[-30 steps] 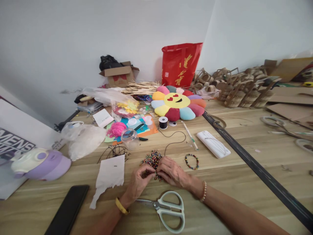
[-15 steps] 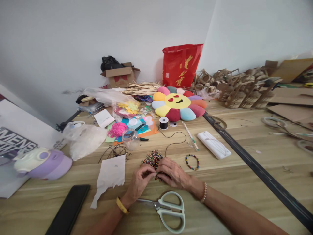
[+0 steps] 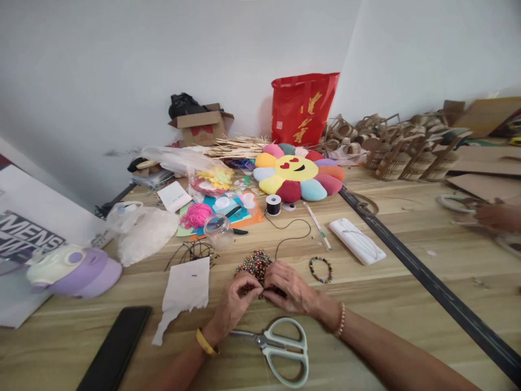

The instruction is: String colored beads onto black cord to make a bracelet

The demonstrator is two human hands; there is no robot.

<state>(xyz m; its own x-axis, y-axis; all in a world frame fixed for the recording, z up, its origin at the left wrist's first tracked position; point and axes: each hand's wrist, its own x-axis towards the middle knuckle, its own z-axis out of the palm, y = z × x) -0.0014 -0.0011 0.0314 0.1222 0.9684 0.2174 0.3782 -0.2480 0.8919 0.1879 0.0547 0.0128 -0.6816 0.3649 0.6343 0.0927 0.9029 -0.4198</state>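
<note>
My left hand (image 3: 234, 304) and my right hand (image 3: 291, 287) meet fingertip to fingertip over the near edge of a pile of coloured beads (image 3: 254, 263) on the wooden table (image 3: 391, 304). Both hands are pinched shut; what they pinch is too small to name. A black cord (image 3: 290, 232) runs from a black spool (image 3: 273, 204) toward the beads. A finished bead bracelet (image 3: 320, 269) lies just right of my right hand. Pale green scissors (image 3: 280, 347) rest on the table under my wrists.
A torn white paper (image 3: 184, 293) and a black phone (image 3: 116, 350) lie at the left. A clear jar (image 3: 217, 230), a white case (image 3: 357, 240), a flower cushion (image 3: 297, 172) and a red bag (image 3: 303, 107) lie beyond. Another person's hand (image 3: 496, 216) shows at the far right.
My fingertips have shifted slightly at the bead pile. Another person's hand has come into view at the far right edge, by the scissors there.
</note>
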